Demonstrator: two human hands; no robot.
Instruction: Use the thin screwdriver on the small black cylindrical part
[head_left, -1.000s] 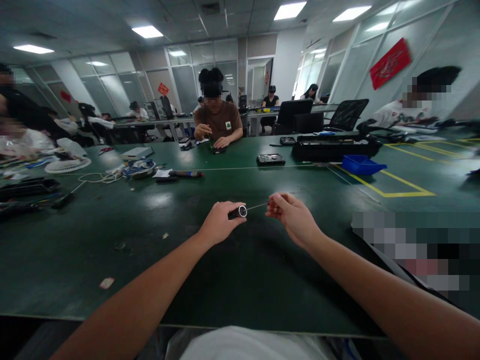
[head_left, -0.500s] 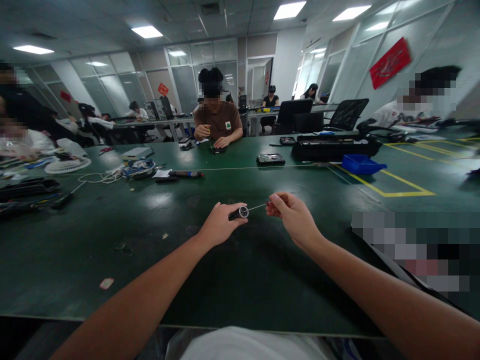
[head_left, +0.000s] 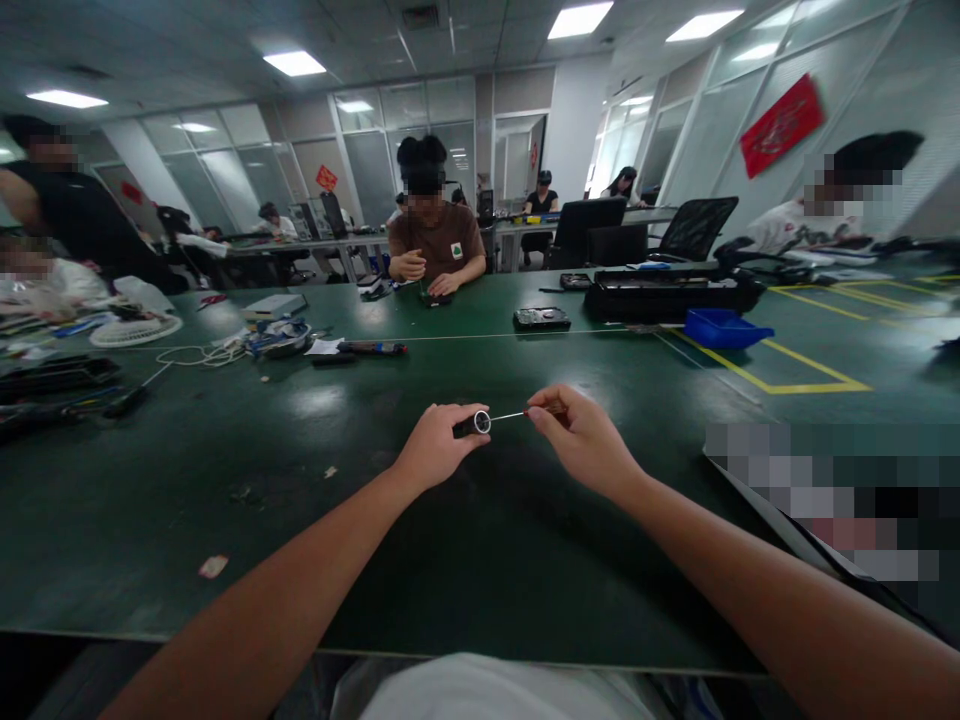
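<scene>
My left hand [head_left: 435, 447] is closed around a small black cylindrical part [head_left: 466, 427], gripped between thumb and fingers. A light ring with a dark centre [head_left: 482, 422] forms its end facing right. In my right hand [head_left: 574, 430] is a thin screwdriver, pinched between thumb and fingers, its handle mostly hidden and a bit of red showing at the fingertips. The slim metal shaft [head_left: 508, 416] points left, and its tip meets the ringed end of the black part. Both hands are above the green table [head_left: 480, 560].
Ahead lie a hard-drive-like device [head_left: 541, 319], a long black housing [head_left: 671, 295] and a blue tray [head_left: 724, 328]. To the left are a cable bundle [head_left: 276, 338] and a pen-like tool [head_left: 373, 348]. A co-worker [head_left: 435, 240] sits opposite; a small paper scrap [head_left: 214, 567] lies nearer.
My left hand and the black part have shifted slightly left. The screwdriver now lies flatter, and my right fingers have changed position on it. At the far left, a standing person is more upright.
</scene>
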